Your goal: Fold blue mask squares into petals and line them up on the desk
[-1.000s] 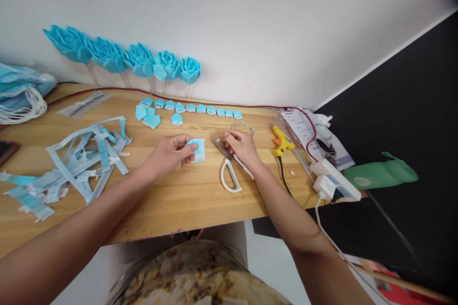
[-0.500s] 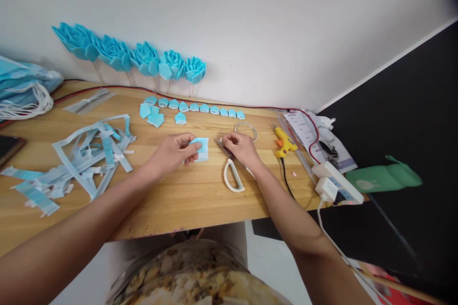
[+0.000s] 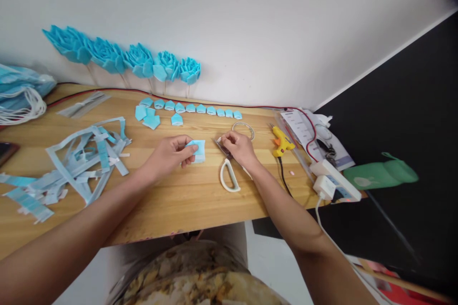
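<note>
My left hand [image 3: 169, 155] pinches a small light blue square piece [image 3: 198, 148] against the wooden table [image 3: 179, 200]. My right hand [image 3: 239, 147] rests closed over white-handled scissors [image 3: 229, 175] lying on the table, fingers curled near the blades. What its fingertips pinch I cannot make out. A row of several small folded blue pieces [image 3: 195, 107] lies behind the hands.
Blue paper-like flowers [image 3: 121, 57] lean on the wall. Cut blue strips [image 3: 71, 162] pile at the left, with a bag of blue masks [image 3: 17, 90] beyond. A yellow glue gun [image 3: 282, 142], wire ring [image 3: 244, 128], power strip [image 3: 334, 181], papers and a green pouch [image 3: 382, 175] sit at the right.
Both hands stay nearly in place; my right hand's fingers have shifted slightly over the scissor blades. The view has wobbled a little.
</note>
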The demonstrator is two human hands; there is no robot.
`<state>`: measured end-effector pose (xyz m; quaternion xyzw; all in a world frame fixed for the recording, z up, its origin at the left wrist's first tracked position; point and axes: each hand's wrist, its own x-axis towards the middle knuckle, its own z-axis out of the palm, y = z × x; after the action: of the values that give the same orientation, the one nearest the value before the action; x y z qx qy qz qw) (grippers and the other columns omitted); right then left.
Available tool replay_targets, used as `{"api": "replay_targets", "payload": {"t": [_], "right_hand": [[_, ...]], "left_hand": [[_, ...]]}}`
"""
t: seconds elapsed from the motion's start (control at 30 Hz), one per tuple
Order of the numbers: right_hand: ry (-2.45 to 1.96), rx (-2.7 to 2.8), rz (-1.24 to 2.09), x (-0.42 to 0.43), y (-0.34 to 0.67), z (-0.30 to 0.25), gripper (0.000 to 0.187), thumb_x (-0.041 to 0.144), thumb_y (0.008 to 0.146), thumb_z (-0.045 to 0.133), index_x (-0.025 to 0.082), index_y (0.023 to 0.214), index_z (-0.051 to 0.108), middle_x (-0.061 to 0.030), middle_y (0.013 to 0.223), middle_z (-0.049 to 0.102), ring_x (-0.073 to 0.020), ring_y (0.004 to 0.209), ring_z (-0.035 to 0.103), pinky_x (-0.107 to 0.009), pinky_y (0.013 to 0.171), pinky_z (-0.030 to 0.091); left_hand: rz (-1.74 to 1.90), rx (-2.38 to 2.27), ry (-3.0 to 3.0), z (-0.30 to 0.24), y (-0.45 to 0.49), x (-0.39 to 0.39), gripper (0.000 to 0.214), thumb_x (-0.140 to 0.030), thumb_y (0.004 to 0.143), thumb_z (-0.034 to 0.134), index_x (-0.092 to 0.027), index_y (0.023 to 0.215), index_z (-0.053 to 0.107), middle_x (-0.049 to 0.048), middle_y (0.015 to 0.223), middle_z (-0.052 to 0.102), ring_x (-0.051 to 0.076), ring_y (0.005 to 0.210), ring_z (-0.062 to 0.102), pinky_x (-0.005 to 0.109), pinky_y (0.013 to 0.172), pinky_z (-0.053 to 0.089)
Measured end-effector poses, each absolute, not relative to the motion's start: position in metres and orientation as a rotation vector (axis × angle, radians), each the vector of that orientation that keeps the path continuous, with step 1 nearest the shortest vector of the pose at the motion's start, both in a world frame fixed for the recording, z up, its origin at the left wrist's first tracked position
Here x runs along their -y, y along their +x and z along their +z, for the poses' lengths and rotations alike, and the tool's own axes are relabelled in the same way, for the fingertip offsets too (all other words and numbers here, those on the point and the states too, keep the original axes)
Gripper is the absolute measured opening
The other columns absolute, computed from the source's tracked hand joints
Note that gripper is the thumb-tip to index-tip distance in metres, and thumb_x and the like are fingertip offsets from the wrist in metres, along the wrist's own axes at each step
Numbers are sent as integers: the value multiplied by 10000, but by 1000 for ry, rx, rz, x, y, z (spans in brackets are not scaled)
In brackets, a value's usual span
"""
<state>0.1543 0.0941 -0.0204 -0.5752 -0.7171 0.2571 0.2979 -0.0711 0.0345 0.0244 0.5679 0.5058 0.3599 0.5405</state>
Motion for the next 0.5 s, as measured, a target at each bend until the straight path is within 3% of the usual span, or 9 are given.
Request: {"api": "replay_targets", "payload": {"t": [0.33, 0.5], "right_hand": [[-1457, 1741, 878, -93, 153, -21, 163, 350, 820, 526, 217, 736, 568, 38, 539, 544, -125, 480, 518, -233, 503, 396], [-1465, 1694, 690, -93, 150, -15, 198, 371, 868, 463, 216, 815, 575, 20, 634, 586, -134, 538, 524, -248, 547, 409]], "left_hand": [[863, -1192, 1356, 22, -72, -34, 269, -417, 756, 583, -181, 643, 523, -19, 556, 563, 101, 488, 483, 221, 497, 400], [804, -1068, 1637, 20, -56, -16, 194, -341, 813, 541, -183, 707, 582, -10, 650, 606, 130, 596, 543, 230, 553, 397]]}}
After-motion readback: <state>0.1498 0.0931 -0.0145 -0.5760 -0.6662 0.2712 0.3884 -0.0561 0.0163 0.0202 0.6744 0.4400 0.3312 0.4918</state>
